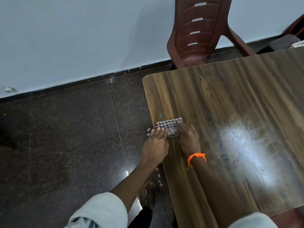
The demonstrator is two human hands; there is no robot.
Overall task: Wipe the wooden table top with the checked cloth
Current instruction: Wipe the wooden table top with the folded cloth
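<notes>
A small folded checked cloth [169, 126] lies at the left edge of the wooden table top [230, 99]. My left hand [155, 145] sits at the table's edge, fingers flat on the cloth's left end, with the palm hanging past the edge. My right hand [188, 137], with an orange thread band at the wrist, presses on the cloth's right end with its fingers. Both hands lie on top of the cloth, side by side. A bright glare patch shows on the table to the right of my forearm.
A brown plastic chair [197, 33] stands at the table's far side against the pale wall. Dark speckled floor tiles [74, 137] spread to the left. Small pale bits lie on the floor by the table edge. My sandalled foot [148, 193] is below the table edge.
</notes>
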